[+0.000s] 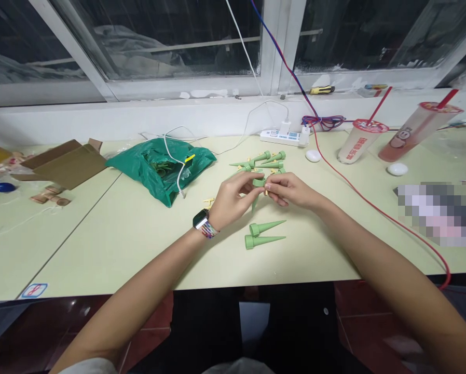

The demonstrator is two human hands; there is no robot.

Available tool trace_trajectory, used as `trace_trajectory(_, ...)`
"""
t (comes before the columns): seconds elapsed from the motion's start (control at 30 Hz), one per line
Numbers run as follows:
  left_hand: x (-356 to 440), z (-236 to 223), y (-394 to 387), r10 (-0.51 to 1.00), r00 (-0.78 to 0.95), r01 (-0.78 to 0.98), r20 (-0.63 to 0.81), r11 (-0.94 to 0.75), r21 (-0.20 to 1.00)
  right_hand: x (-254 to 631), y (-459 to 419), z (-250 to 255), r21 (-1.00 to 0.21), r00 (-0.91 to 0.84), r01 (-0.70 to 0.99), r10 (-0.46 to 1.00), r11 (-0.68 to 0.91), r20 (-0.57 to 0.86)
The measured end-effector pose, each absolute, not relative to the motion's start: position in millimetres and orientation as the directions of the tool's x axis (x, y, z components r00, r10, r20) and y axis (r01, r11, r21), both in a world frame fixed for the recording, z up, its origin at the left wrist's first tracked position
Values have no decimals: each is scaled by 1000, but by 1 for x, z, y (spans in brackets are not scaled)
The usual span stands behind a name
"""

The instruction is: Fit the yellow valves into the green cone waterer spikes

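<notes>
Two bare hands of mine meet above a pale yellow-green table (112, 249), working at close quarters. My left hand (233, 200), a dark-faced watch (201, 219) with a multicoloured woven band on its wrist, is clamped on a green plastic spike (258, 183), thumb and fingers around its wide round cap, the tapered end pointing down toward the tabletop. My right hand (289, 189) is just beside it, fingertips pinched together on a small yellow piece (266, 192) at the cap's edge; whether the piece is seated in the cap, I cannot tell.

Closer to me, a pair of loose green spikes (264, 242) lies side by side, their tips pointing right. Beyond my hands sits a cluster of similar green spikes (262, 165) with yellow bits among them, partly hidden by my fingers. More small yellow pieces (208, 201) rest just beside my left hand, partly covered by it.

To the left, an open green plastic bag (139, 169) shows green contents, a white cable (174, 150) draped across it. A white power strip (282, 137) lies near the wall. On the right stand two lidded clear drink cups (357, 144) with red straws.
</notes>
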State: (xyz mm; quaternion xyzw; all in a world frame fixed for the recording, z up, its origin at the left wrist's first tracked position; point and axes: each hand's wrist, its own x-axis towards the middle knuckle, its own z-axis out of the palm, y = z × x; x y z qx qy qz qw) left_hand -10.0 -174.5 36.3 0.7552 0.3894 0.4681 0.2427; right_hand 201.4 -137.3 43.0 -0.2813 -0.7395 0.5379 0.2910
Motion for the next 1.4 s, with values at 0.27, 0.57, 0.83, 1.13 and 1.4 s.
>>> trace_trajectory(0.27, -27, 48, -167, 931, 56, 174, 362, -366, 914, 227, -127, 49, -931, -541, 133, 812, 341, 220)
trace_trajectory(0.57, -27, 56, -175, 912, 197, 93, 360, -383, 919, 233, -99, 19, -985, -286, 56, 947, 166, 144)
trace_trajectory(0.83, -18, 27, -178, 909, 401, 62, 113, -149, 987, 225, -97, -3, -998, -304, 34, 952, 50, 37)
trace_trajectory(1.13, -9, 21, -193, 835, 522, 508, 173, -468, 723, 228, -92, -7, -996, -332, 64, 942, 65, 40)
trace_trajectory(1.4, -6, 30, -203, 791, 593, 589, 151, -554, 588, 228, -92, -5, -994, -329, 96, 944, 57, 22)
